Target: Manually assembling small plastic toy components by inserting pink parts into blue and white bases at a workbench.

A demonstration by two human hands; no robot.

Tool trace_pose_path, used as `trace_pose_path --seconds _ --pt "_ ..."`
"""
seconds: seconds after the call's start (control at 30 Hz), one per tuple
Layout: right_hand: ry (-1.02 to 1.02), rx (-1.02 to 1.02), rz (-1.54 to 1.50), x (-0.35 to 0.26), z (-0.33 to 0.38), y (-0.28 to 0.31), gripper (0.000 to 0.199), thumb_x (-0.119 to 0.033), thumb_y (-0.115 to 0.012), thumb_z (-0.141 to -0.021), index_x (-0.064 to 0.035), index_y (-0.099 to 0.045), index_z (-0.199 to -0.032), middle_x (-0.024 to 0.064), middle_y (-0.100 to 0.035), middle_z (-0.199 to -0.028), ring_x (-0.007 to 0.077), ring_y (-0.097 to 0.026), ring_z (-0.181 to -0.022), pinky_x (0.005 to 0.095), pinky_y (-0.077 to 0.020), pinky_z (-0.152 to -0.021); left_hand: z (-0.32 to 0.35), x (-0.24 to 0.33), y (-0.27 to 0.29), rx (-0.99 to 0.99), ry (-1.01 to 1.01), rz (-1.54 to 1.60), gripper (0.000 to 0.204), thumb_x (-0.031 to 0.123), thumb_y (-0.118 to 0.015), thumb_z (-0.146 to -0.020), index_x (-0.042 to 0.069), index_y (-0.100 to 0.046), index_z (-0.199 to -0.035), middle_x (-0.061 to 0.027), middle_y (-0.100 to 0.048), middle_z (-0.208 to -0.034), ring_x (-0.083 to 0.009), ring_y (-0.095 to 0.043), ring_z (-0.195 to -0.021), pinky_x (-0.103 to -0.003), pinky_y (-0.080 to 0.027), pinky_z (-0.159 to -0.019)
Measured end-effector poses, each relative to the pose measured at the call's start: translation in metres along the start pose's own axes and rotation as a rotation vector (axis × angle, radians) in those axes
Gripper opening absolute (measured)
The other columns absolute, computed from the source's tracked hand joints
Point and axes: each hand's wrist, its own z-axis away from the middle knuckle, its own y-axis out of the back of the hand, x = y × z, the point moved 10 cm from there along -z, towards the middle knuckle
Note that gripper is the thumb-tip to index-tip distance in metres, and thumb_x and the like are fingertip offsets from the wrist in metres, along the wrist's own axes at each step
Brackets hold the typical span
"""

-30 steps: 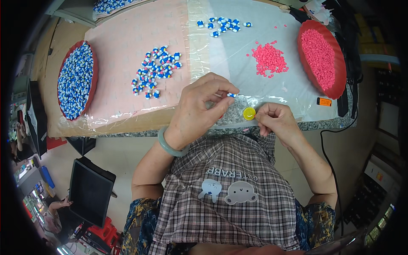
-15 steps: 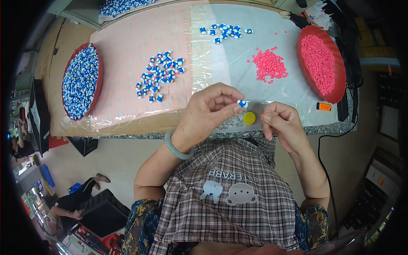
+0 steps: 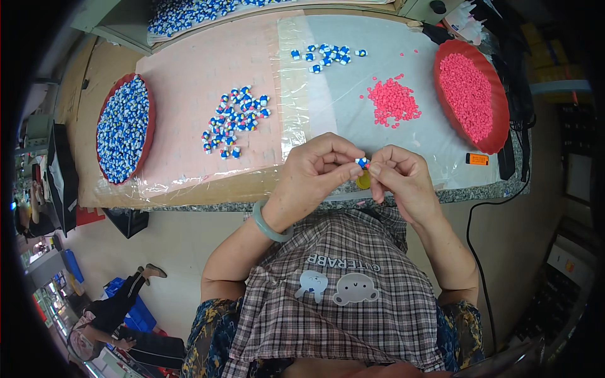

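Fingers point(image 3: 353, 165) of both hands are pinched shut on one small blue-and-white piece point(image 3: 362, 162) at the desk point(image 3: 189, 189) edge; a few finished pieces point(image 3: 324, 53) are laid out, many loose ones point(image 3: 234, 121) judged left

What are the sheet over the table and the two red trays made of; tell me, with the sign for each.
Sheet: thin clear plastic film, probably; glossy and wrinkled, tabletop showing through. Red trays: likely moulded plastic; smooth, even red rims.
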Motion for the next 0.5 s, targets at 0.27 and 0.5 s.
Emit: trace_pose_path --seconds 0.27,0.5 --pt "0.006 0.031 0.022 0.002 -0.001 0.005 0.008 -0.007 -0.062 -0.095 -0.0009 -0.061 -0.09 0.004 -0.061 -0.069 0.0087 -0.057 -0.054 0.0217 -0.0454 -0.049 -0.002 0.004 -0.002 0.006 -0.076 -0.095 0.019 -0.002 -0.068 -0.09 -0.006 -0.064 -0.108 -0.0088 -0.061 -0.108 -0.0152 -0.065 -0.097 -0.027 -0.055 -0.088" --pt "-0.017 0.062 0.072 0.007 -0.003 0.01 0.007 -0.005 -0.063 -0.093 -0.0002 -0.061 -0.089 0.0047 -0.062 -0.071 0.0089 -0.059 -0.055 0.022 -0.0468 -0.048 0.005 0.035 -0.012 0.077 -0.338 -0.604 0.013 -0.003 -0.072 -0.084 -0.001 -0.07 -0.097 -0.0107 -0.065 -0.1 -0.0146 -0.067 -0.085 -0.025 -0.058 -0.069"
